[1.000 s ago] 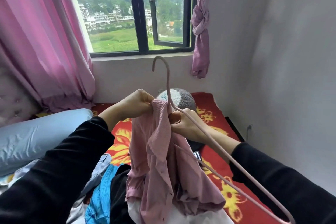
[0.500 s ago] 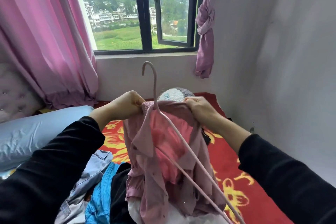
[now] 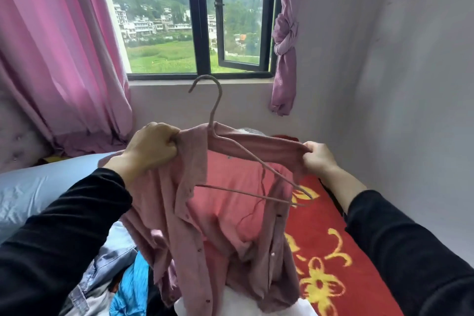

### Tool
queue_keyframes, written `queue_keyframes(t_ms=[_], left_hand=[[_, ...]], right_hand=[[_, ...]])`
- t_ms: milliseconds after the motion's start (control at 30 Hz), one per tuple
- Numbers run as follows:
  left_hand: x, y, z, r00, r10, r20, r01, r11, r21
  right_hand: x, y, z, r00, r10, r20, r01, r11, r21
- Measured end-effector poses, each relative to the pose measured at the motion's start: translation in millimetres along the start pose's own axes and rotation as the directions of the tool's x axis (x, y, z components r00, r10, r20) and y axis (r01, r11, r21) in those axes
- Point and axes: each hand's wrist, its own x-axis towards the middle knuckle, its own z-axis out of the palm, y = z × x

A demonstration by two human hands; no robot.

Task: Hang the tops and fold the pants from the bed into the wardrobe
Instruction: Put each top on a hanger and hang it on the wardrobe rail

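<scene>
1. Black sleeves [image 3: 64, 238] fill the bottom corners of your view, with both arms stretched out over the bed.
2. Under your left arm is a heap of clothes: a bright blue garment [image 3: 130, 287], a denim piece [image 3: 102, 272] and something white [image 3: 243, 308] below the hanging hem.
3. Your left hand [image 3: 151, 149] is fisted tightly round one shoulder of the pink cardigan [image 3: 230, 226]. Your right hand [image 3: 318, 158] pinches the other end of the neckline, fingers curled over the fabric.
4. You hold the cardigan in the air above the bed, its collar stretched taut between your hands. The buttoned front hangs open and its hem reaches down to the heap.
5. A pink wire hanger [image 3: 216, 105] sits inside the cardigan. Its hook rises from the neckline close to your left hand, and its frame tilts down to the right. The right tip pokes out past the fabric.
6. Beyond lies the red bedspread with yellow flowers [image 3: 333, 251], and a pale blue pillow [image 3: 38, 192] on the left.
7. Farthest off, a black-framed window [image 3: 202, 20] stands partly open. A pink curtain [image 3: 59, 59] hangs to its left and a knotted mauve curtain [image 3: 284, 41] to its right.
</scene>
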Motion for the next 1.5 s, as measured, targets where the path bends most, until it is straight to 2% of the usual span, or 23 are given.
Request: queue_keyframes(t_ms=[67, 100, 200, 333, 400, 467, 500, 567, 600, 633, 700, 767, 833, 867, 900, 933, 967, 1033, 1167, 1267, 1367, 1433, 1500], left_hand=[[-3, 4, 3, 0.999, -0.006, -0.038, 0.009, 0.996, 0.085], [-3, 8, 3, 0.998, -0.015, -0.068, 0.023, 0.993, 0.118], [1, 15, 0, 0.983, -0.031, -0.183, 0.071, 0.974, 0.217], [8, 19, -6, 0.967, -0.001, -0.253, 0.091, 0.934, 0.347], [12, 20, -10, 0.96, 0.025, -0.277, 0.086, 0.921, 0.381], [15, 22, -14, 0.956, 0.023, -0.293, 0.098, 0.916, 0.389], [16, 25, -15, 0.957, 0.007, -0.291, 0.11, 0.917, 0.383], [17, 33, -14, 0.958, -0.057, -0.28, 0.151, 0.933, 0.328], [16, 38, -13, 0.957, -0.091, -0.275, 0.171, 0.943, 0.285], [15, 42, -11, 0.956, -0.119, -0.269, 0.186, 0.953, 0.237], [13, 46, -9, 0.951, -0.16, -0.264, 0.206, 0.966, 0.158], [12, 44, -13, 0.938, -0.192, -0.287, 0.218, 0.974, 0.06], [13, 39, -24, 0.918, -0.204, -0.34, 0.196, 0.979, -0.057], [13, 39, -30, 0.907, -0.217, -0.361, 0.192, 0.976, -0.105], [14, 40, -37, 0.897, -0.231, -0.377, 0.191, 0.971, -0.141], [14, 42, -44, 0.887, -0.245, -0.391, 0.193, 0.967, -0.17], [16, 45, -50, 0.877, -0.258, -0.404, 0.189, 0.961, -0.202], [21, 51, -60, 0.854, -0.275, -0.442, 0.168, 0.949, -0.266], [33, 61, -71, 0.821, -0.244, -0.516, 0.005, 0.908, -0.42], [27, 74, -65, 0.768, -0.151, -0.622, -0.099, 0.932, -0.349], [19, 88, -42, 0.884, -0.162, -0.439, 0.081, 0.977, -0.197], [26, 83, -31, 0.926, -0.197, -0.323, 0.185, 0.98, -0.069], [39, 75, -44, 0.914, -0.175, -0.366, 0.098, 0.971, -0.219]], right_hand=[[7, -7, -3, 0.997, 0.048, -0.052, -0.036, 0.974, 0.224], [8, -13, -4, 0.996, 0.036, -0.076, -0.018, 0.973, 0.23], [6, -30, -15, 0.968, -0.187, -0.166, 0.175, 0.981, -0.085], [2, -49, -24, 0.895, -0.406, -0.184, 0.325, 0.876, -0.356], [-1, -60, -26, 0.836, -0.526, -0.154, 0.383, 0.761, -0.523], [-2, -72, -28, 0.825, -0.554, -0.112, 0.389, 0.7, -0.599], [-2, -79, -28, 0.866, -0.482, -0.132, 0.349, 0.773, -0.53], [-3, -98, -25, 0.967, -0.206, -0.147, 0.2, 0.978, -0.058], [-10, -109, -21, 0.994, -0.087, -0.063, 0.099, 0.967, 0.234], [-18, -118, -16, 0.996, -0.055, 0.07, 0.015, 0.881, 0.472], [-34, -125, -11, 0.917, -0.215, 0.336, -0.084, 0.719, 0.69], [-51, -128, -13, 0.787, -0.413, 0.458, -0.056, 0.691, 0.721], [-47, -122, -17, 0.789, -0.534, 0.306, 0.292, 0.763, 0.577], [-41, -120, -18, 0.815, -0.56, 0.148, 0.492, 0.804, 0.334], [-35, -117, -19, 0.81, -0.586, 0.028, 0.586, 0.81, 0.02], [-32, -116, -20, 0.79, -0.613, 0.013, 0.602, 0.772, -0.206], [-26, -116, -17, 0.777, -0.627, 0.049, 0.613, 0.736, -0.288], [-23, -126, -15, 0.777, -0.63, 0.004, 0.617, 0.759, -0.209], [-20, -160, -29, 0.774, -0.574, -0.268, 0.563, 0.817, -0.126], [-17, -169, -37, 0.759, -0.546, -0.354, 0.514, 0.837, -0.189], [-17, -173, -34, 0.747, -0.544, -0.383, 0.517, 0.837, -0.181], [-19, -178, -36, 0.739, -0.544, -0.397, 0.526, 0.834, -0.164], [-18, -182, -44, 0.736, -0.536, -0.413, 0.522, 0.838, -0.158]])
